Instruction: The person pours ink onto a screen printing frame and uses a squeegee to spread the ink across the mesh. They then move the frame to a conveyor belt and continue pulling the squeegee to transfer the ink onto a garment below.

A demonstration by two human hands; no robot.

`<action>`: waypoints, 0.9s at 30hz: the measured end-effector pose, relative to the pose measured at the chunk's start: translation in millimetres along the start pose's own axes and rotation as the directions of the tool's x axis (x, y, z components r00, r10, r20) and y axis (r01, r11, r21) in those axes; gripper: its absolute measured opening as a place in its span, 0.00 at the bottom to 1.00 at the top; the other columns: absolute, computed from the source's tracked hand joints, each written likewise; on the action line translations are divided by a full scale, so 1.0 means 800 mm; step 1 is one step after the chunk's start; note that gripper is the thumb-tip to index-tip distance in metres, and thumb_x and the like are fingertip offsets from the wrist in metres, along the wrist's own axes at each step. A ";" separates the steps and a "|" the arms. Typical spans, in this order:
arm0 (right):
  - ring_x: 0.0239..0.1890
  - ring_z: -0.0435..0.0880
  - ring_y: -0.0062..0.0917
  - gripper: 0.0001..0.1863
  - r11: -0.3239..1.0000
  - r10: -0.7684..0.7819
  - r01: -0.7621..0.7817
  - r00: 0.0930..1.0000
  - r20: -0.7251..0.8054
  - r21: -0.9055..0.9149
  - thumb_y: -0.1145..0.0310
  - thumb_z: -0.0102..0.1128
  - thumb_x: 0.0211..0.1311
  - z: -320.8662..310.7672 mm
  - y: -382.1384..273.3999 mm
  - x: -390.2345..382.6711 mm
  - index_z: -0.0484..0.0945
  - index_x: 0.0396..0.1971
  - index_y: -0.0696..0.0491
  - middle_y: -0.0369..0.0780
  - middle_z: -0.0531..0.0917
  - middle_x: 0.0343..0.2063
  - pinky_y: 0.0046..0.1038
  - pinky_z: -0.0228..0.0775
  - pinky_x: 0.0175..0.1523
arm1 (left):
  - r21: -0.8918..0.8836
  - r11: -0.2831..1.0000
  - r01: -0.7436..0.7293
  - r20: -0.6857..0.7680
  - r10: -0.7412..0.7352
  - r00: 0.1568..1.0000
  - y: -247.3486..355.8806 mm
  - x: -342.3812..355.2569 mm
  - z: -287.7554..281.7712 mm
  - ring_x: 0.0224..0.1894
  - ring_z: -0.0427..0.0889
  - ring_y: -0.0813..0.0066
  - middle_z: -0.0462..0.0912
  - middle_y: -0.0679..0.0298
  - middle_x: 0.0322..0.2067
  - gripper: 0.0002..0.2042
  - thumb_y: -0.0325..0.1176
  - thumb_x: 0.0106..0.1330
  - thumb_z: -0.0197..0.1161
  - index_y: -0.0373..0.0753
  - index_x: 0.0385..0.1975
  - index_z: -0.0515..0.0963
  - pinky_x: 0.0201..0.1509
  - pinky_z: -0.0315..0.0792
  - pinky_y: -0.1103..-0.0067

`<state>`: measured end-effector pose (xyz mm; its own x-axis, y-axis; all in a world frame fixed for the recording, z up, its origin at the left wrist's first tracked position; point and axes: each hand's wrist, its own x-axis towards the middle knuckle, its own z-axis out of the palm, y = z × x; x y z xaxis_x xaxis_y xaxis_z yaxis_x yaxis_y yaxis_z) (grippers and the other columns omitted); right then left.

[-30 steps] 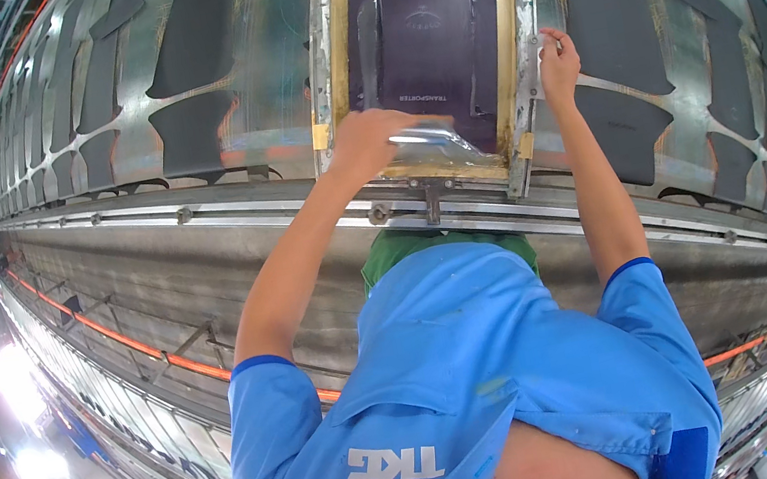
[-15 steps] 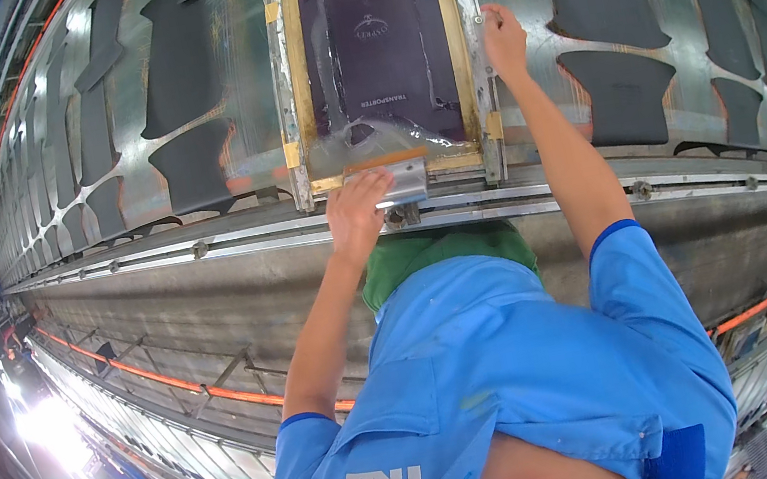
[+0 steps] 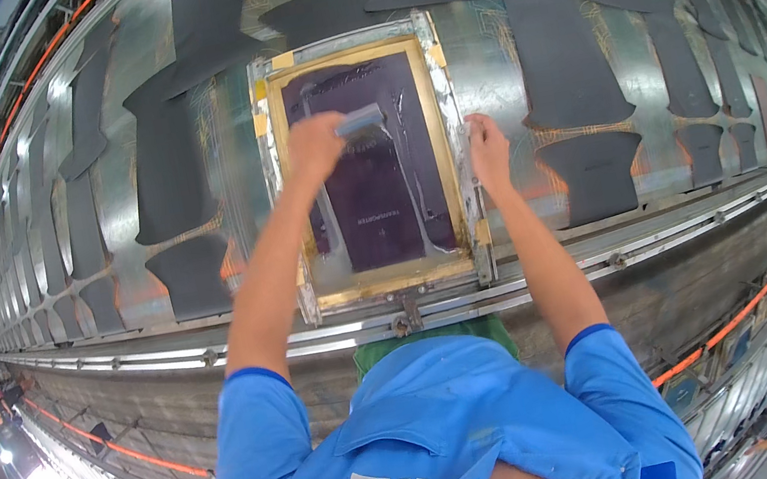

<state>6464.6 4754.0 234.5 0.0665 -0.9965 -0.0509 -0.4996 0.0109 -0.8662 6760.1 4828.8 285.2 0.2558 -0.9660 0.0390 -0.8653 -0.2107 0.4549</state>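
Observation:
A printing screen frame [image 3: 446, 173] with a yellowed inner border lies flat on the long table, its mesh [image 3: 385, 234] dark purple with pale lettering. Over the upper part of that mesh, my left hand [image 3: 315, 147] grips a silver squeegee [image 3: 361, 121] by its left end. Wet, glossy ink streaks run down both sides of the mesh below the squeegee. My right hand [image 3: 490, 153] is closed on the frame's right rail, fingers bent against its outer edge. Whatever small part lies under those fingertips is hidden.
Dark grey cut fabric pieces [image 3: 566, 57] lie in rows on the shiny table [image 3: 484, 50] at both sides and beyond the frame. A metal rail [image 3: 160, 361] with clamps runs along the near edge. An orange pipe [image 3: 715, 341] passes behind me, low down.
My left hand has moved the squeegee from the frame's near end up to the far part of the mesh. My right hand stays on the right rail. The whole view has shifted.

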 end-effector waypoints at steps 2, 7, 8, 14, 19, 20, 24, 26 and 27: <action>0.23 0.76 0.31 0.12 1.000 0.018 -0.018 1.000 0.002 0.011 0.66 0.50 0.71 -0.001 -0.011 -0.002 0.81 0.45 0.52 0.44 0.79 0.21 0.35 0.68 0.36 | 0.007 1.000 -0.007 0.097 0.006 0.995 -0.022 0.069 -0.024 0.40 0.85 0.55 0.87 0.60 0.34 0.12 0.35 0.55 0.65 0.55 0.40 0.86 0.45 0.78 0.63; 0.20 0.73 0.27 0.12 0.999 -0.031 0.031 0.999 -0.023 0.035 0.67 0.51 0.70 0.008 0.004 0.001 0.81 0.45 0.52 0.42 0.75 0.17 0.33 0.66 0.33 | 0.199 0.980 -0.020 0.032 0.014 0.999 -0.009 0.077 0.007 0.40 0.86 0.60 0.87 0.63 0.35 0.11 0.33 0.59 0.62 0.55 0.38 0.87 0.44 0.76 0.65; 0.20 0.73 0.26 0.11 0.999 -0.011 0.011 1.000 -0.007 0.030 0.67 0.51 0.70 0.008 0.003 0.004 0.81 0.45 0.52 0.41 0.74 0.16 0.33 0.66 0.33 | 0.245 0.969 -0.023 -0.003 0.024 1.000 -0.001 0.054 0.018 0.40 0.86 0.62 0.87 0.64 0.36 0.11 0.32 0.60 0.61 0.55 0.37 0.87 0.44 0.75 0.66; 0.21 0.71 0.21 0.12 0.999 -0.010 0.011 1.000 -0.015 0.049 0.65 0.51 0.71 0.002 0.007 0.004 0.81 0.45 0.53 0.38 0.75 0.18 0.30 0.66 0.33 | 0.198 0.962 -0.186 -0.204 0.226 0.953 0.039 -0.166 0.067 0.40 0.84 0.74 0.87 0.73 0.37 0.15 0.20 0.55 0.61 0.51 0.36 0.86 0.40 0.70 0.70; 0.22 0.70 0.21 0.12 0.995 0.005 -0.005 1.000 0.008 0.097 0.65 0.51 0.72 0.006 0.007 0.003 0.81 0.46 0.53 0.38 0.76 0.20 0.28 0.65 0.32 | 0.104 0.984 -0.148 -0.166 0.164 0.972 0.066 -0.283 0.068 0.42 0.84 0.75 0.88 0.73 0.40 0.17 0.18 0.50 0.62 0.48 0.36 0.86 0.39 0.69 0.71; 0.22 0.70 0.21 0.12 0.997 0.001 -0.001 1.000 0.005 0.079 0.65 0.51 0.72 0.005 0.009 0.003 0.81 0.46 0.53 0.38 0.76 0.19 0.28 0.64 0.32 | 0.092 0.983 -0.157 -0.159 0.170 0.973 0.067 -0.277 0.064 0.42 0.84 0.75 0.88 0.73 0.41 0.18 0.18 0.49 0.62 0.48 0.36 0.86 0.39 0.69 0.71; 0.20 0.64 0.16 0.12 0.998 0.047 -0.048 0.999 0.020 0.050 0.66 0.51 0.71 -0.002 -0.005 0.002 0.82 0.47 0.52 0.31 0.69 0.16 0.26 0.60 0.29 | 0.063 0.994 -0.088 -0.084 0.093 0.992 0.032 -0.113 0.030 0.40 0.86 0.61 0.88 0.64 0.38 0.14 0.22 0.52 0.63 0.48 0.36 0.87 0.44 0.75 0.65; 0.20 0.64 0.15 0.12 0.996 0.025 -0.026 1.000 0.013 0.084 0.66 0.51 0.71 0.002 0.000 0.006 0.82 0.47 0.51 0.31 0.68 0.16 0.25 0.59 0.29 | 0.057 0.998 -0.009 0.000 0.009 1.000 0.011 -0.013 0.001 0.40 0.84 0.51 0.86 0.56 0.35 0.12 0.39 0.55 0.67 0.49 0.39 0.85 0.43 0.77 0.60; 0.20 0.64 0.15 0.12 0.995 0.016 -0.018 1.000 0.025 0.101 0.66 0.51 0.71 0.005 0.002 0.005 0.82 0.46 0.51 0.30 0.68 0.15 0.25 0.59 0.29 | 0.115 0.993 -0.012 0.070 0.004 0.998 -0.008 0.025 -0.008 0.40 0.84 0.52 0.86 0.56 0.35 0.11 0.40 0.54 0.68 0.49 0.38 0.85 0.43 0.77 0.60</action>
<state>6467.9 4750.6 230.7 0.0799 -0.9939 -0.0766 -0.4111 0.0372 -0.9108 6773.8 4811.6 288.5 0.2216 -0.9749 -0.0214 -0.9120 -0.2150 0.3493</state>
